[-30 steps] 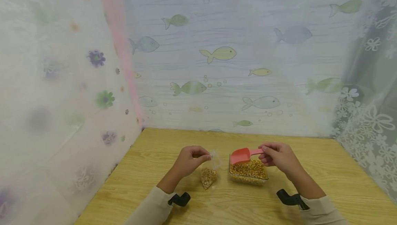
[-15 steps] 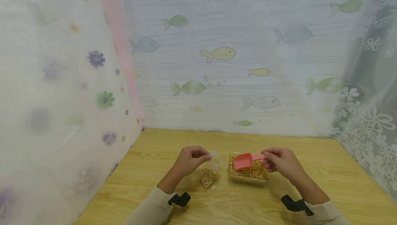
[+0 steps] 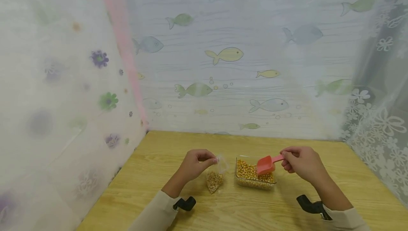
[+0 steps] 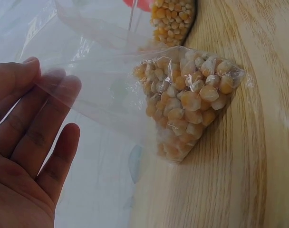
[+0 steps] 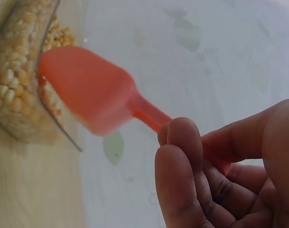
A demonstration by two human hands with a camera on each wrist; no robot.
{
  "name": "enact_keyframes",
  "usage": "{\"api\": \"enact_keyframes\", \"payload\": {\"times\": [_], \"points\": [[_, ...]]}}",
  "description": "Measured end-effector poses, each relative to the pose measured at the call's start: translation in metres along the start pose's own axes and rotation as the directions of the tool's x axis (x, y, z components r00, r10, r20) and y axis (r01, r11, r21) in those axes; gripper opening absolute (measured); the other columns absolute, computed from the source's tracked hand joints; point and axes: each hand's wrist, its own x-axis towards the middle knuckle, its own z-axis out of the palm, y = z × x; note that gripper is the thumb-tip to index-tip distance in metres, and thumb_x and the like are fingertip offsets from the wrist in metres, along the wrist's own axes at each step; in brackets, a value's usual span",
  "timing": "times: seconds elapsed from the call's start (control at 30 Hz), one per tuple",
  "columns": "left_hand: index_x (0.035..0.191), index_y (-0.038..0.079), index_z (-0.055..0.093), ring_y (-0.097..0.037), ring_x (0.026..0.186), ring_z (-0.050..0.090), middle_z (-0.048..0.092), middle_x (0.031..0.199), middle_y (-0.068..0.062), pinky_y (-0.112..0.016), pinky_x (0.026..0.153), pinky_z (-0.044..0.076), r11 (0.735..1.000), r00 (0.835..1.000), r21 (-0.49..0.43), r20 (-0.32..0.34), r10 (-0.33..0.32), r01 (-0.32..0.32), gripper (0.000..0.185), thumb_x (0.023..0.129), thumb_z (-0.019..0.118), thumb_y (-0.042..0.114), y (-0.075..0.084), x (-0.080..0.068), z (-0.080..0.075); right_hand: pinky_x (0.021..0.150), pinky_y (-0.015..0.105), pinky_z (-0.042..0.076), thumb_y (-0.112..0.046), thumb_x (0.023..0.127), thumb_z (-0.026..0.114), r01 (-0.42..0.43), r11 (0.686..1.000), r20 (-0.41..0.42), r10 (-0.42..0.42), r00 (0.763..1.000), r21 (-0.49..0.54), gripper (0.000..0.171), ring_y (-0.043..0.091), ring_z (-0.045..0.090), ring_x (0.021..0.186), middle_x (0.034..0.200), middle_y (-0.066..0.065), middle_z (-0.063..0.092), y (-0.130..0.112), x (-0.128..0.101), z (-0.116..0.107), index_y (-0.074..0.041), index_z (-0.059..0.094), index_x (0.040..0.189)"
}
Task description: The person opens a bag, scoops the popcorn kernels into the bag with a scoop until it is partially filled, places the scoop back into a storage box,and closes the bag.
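Observation:
My left hand (image 3: 197, 165) pinches the top edge of a clear plastic bag (image 4: 106, 90) between thumb and fingers. Corn kernels (image 4: 187, 102) fill the bag's pointed lower part, which is at the tabletop. To the right, my right hand (image 3: 302, 162) grips the handle of a pink scoop (image 3: 266, 165). The scoop's blade hangs over the right side of a clear rectangular container (image 3: 255, 185) of yellow corn kernels (image 3: 247, 171). In the right wrist view the scoop (image 5: 87, 88) tilts at the container's rim; whether kernels lie in it is hidden there.
The wood-grain table (image 3: 178, 142) carries the bag and the container side by side. Behind it hangs a translucent fish-print curtain (image 3: 223, 93), with a flower-print sheet (image 3: 63, 110) at the left. A black wrist mount (image 3: 185, 204) sits on each sleeve.
My right hand has moved right with the scoop, shifting it from the container's left side to its right side and lowering it slightly. My left hand and the bag have stayed in place.

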Motion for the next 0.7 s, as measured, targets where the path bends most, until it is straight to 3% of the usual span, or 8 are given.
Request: {"api": "enact_keyframes", "payload": {"times": [0.47,0.57,0.7], "points": [[0.099,0.029,0.079,-0.015,0.095,0.075,0.077,0.100,0.010,-0.030,0.085,0.060,1.000,1.000,-0.012,0.006,0.004,-0.004,0.011,0.097,0.074,0.039,-0.001,0.002,0.000,0.049,0.030,0.050,-0.023,0.106,0.056,0.099,0.954,-0.098,-0.132,0.986,-0.284,0.030,0.014,0.067,0.063,0.074,-0.001,0.072,-0.024,-0.017,-0.006,0.000,0.073,0.119],[0.099,0.030,0.079,-0.017,0.095,0.075,0.077,0.100,0.010,-0.030,0.084,0.060,1.000,1.000,-0.014,0.006,0.005,-0.005,0.011,0.097,0.074,0.039,-0.001,0.001,0.000,0.052,0.030,0.053,-0.020,0.107,0.056,0.096,0.963,-0.082,-0.120,0.989,-0.251,0.030,0.015,0.068,0.065,0.076,0.001,0.073,-0.018,-0.013,-0.005,0.002,0.071,0.120],[0.099,0.030,0.079,-0.021,0.096,0.075,0.077,0.100,0.010,-0.030,0.084,0.059,1.000,1.000,-0.016,0.010,0.002,-0.002,0.011,0.097,0.074,0.039,-0.002,0.001,0.001,0.059,0.031,0.059,-0.018,0.108,0.056,0.048,0.991,-0.041,-0.054,0.998,-0.128,0.031,0.018,0.071,0.070,0.081,0.006,0.074,-0.005,-0.006,-0.007,0.006,0.068,0.123]]}}
